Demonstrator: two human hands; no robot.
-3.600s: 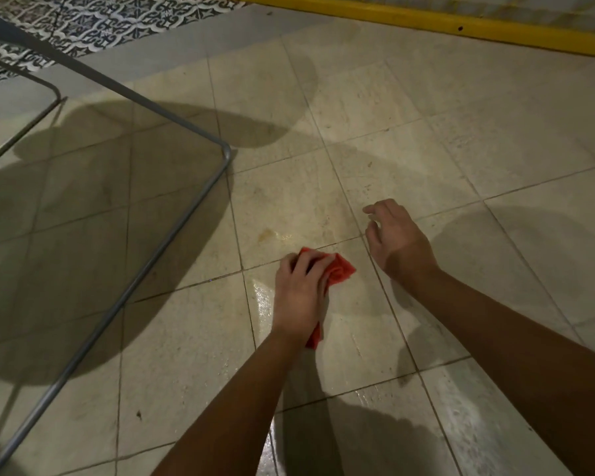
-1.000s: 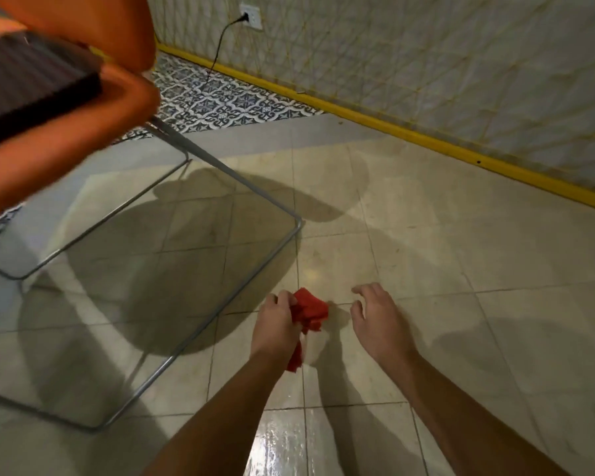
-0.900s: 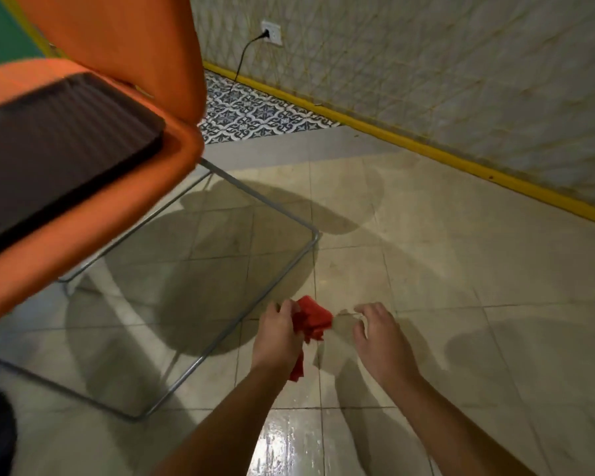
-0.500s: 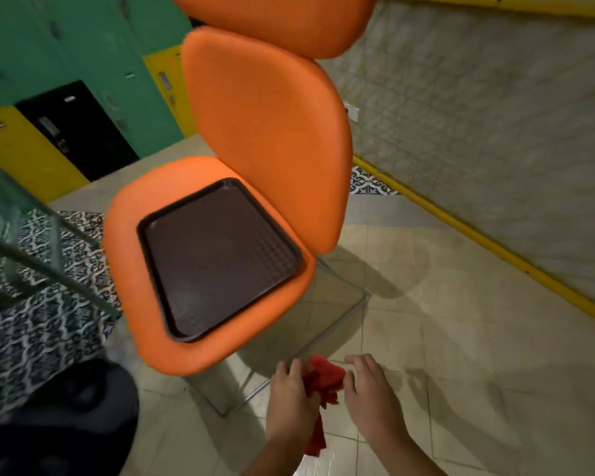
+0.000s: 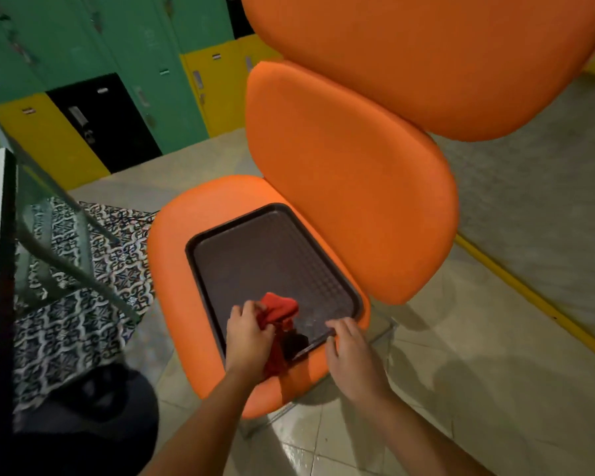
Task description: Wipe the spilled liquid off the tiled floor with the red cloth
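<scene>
My left hand [image 5: 248, 338] is closed around the red cloth [image 5: 278, 309], holding it bunched over the near end of a dark brown tray [image 5: 255, 259]. Part of the cloth hangs down below my palm. My right hand [image 5: 352, 355] hovers at the tray's near right corner with fingers spread and nothing in them. The tray lies on the seat of an orange chair [image 5: 340, 187]. A wet, shiny patch of beige tiled floor [image 5: 303, 448] shows below the chair's front edge, between my forearms.
A second orange chair back [image 5: 426, 53] looms at the top right. Green, yellow and black lockers [image 5: 117, 80] line the far wall. A patterned floor section [image 5: 83, 304] and a glass-topped table edge [image 5: 0, 269] lie left. A yellow baseboard [image 5: 529, 297] runs along the right wall.
The view rose from the floor to the chair. My left hand lifted the red cloth off the tiles to above the tray; my right hand came up beside it.
</scene>
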